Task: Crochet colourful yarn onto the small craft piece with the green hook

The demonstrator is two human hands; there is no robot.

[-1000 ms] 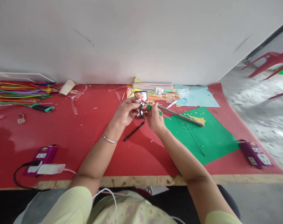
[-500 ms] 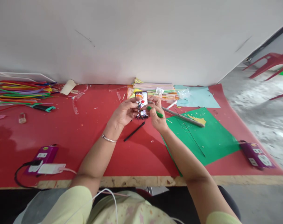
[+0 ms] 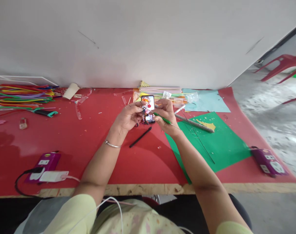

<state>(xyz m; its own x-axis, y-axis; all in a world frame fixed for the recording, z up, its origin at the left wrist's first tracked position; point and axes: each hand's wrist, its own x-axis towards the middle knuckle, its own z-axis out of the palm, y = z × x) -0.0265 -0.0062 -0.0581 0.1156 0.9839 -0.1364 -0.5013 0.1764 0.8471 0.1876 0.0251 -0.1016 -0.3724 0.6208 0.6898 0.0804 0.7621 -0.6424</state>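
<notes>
Over the red table, my left hand (image 3: 131,116) pinches a small dark craft piece (image 3: 145,114) with coloured bits, too small to make out fully. My right hand (image 3: 167,117) is closed round a thin tool with a green handle (image 3: 164,119); its metal tip points left at the piece. Behind both hands a phone (image 3: 150,103) shows a bright picture with orange and red in it. Below them a black pen-like stick (image 3: 140,137) lies on the table.
A green sheet (image 3: 211,146) with a grey rod (image 3: 196,124) and a thin wire lies at the right. Bundled coloured pipe cleaners (image 3: 21,96) lie far left. Purple power strips (image 3: 47,164) sit near the front on both sides. A white wall (image 3: 138,42) rises behind the table.
My right hand has shifted slightly to the right with the green-handled tool, its fingers a little differently placed. My left hand has moved slightly left and still pinches the small piece.
</notes>
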